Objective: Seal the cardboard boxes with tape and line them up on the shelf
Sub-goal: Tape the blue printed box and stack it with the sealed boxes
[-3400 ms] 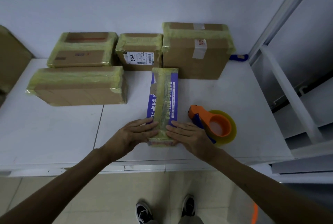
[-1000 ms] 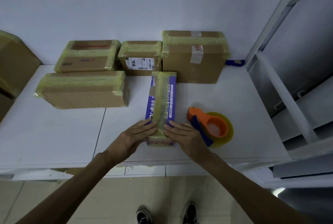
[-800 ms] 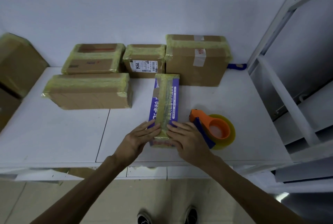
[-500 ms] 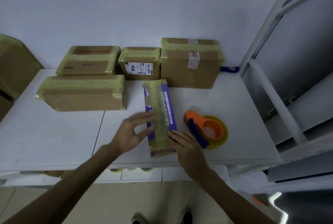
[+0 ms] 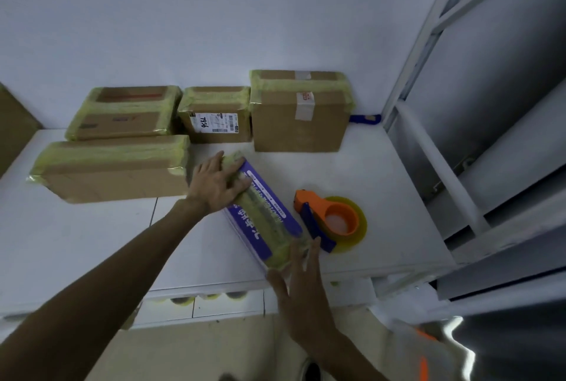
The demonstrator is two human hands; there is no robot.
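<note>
We see a white shelf (image 5: 76,233) with a purple box (image 5: 266,215) lying slanted at its middle. At 3 o'clock, just beside it, sits an orange tape dispenser (image 5: 333,221). A long box (image 5: 113,169) lies at 9 o'clock. Along the back stand a flat box (image 5: 122,114) at 10, a small labelled box (image 5: 214,120) at 12, a tall box (image 5: 300,117) at 1, and a blue thing (image 5: 364,118) at 2.

Both forearms are bare. The left arm extends from the lower left, long and nearly straight, to the far end of the purple box (image 5: 263,212). We note the left hand (image 5: 219,184) lying palm down over that end, fingers spread and fairly flat. The right arm comes up from below the box's near end. The right hand (image 5: 301,285) stands there with fingers straight, close together and pointing away from us, fingertips at the near end, thumb out to the left. This hand is slightly blurred, so we cannot judge how firm the contact is.
</note>
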